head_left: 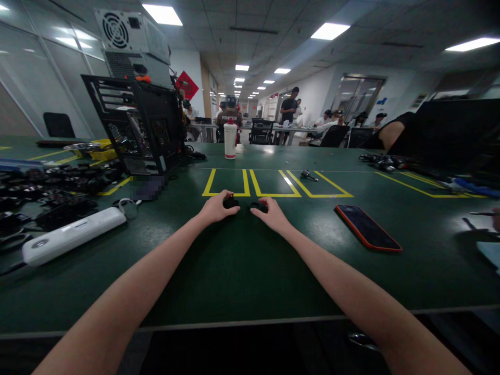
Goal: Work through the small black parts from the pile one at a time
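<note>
Both my arms reach forward over a dark green table (242,271). My left hand (216,207) is curled shut around a small black object (230,202) resting on the table. My right hand (273,213) is likewise closed on a second small black object (259,207) just beside it. The two hands sit a few centimetres apart, just in front of yellow taped boxes (273,183). I cannot make out what the black pieces are.
An open black computer case (144,125) stands at the left, with black parts (50,182) and a white power strip (74,234) nearby. A phone in an orange case (367,226) lies right. A white bottle (230,139) and a small tool (309,175) sit farther back. People work at distant tables.
</note>
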Demonstrator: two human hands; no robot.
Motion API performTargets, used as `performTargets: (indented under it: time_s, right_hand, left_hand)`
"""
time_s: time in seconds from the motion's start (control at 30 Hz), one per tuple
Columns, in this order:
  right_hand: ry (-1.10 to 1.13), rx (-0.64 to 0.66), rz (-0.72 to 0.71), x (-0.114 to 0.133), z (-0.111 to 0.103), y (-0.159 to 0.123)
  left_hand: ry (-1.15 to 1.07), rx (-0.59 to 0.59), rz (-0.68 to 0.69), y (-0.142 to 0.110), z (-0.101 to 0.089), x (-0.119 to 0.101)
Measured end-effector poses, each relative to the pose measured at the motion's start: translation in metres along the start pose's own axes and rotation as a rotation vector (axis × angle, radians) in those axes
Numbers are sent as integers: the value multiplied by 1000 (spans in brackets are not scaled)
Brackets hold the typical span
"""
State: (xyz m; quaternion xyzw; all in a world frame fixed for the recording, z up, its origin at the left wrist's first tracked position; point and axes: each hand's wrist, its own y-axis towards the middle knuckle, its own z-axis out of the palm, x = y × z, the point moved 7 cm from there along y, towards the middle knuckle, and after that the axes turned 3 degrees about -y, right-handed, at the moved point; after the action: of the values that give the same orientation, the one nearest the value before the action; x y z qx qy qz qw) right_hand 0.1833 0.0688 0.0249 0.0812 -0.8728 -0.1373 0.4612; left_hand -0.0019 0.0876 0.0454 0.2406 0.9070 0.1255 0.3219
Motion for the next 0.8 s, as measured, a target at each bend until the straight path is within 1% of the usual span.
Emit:
performTargets:
  time_s: [0.07,0.13,0.27,0.4,0.57,0.63,0.7,0.8]
  right_hand:
    - [-18,24,2,3,2,-3]
    - [-40,19,12,5,2,-4]
    - [-118,27,3,6,5,1]
    - [-109,44,-30,6,8,7]
    - [-120,26,1,6,5,5]
    - [-133,25,-11,9,2,-2]
    - [-169,53,-44,14,0,-15]
    - [-256,151,-134,30,-7,-48]
  left_hand:
    - [-18,-17,-47,0,0,10]
    - [-33,-23,-60,-1,1,13]
    - [-40,-8,-61,-3,3,12]
    - [-52,22,-59,-3,5,11]
    - [-82,48,-75,-5,7,10]
    - [-113,57,-67,-11,6,4]
    - [-156,95,-46,-24,4,-8]
    - [-208,182,-21,-56,-2,-33]
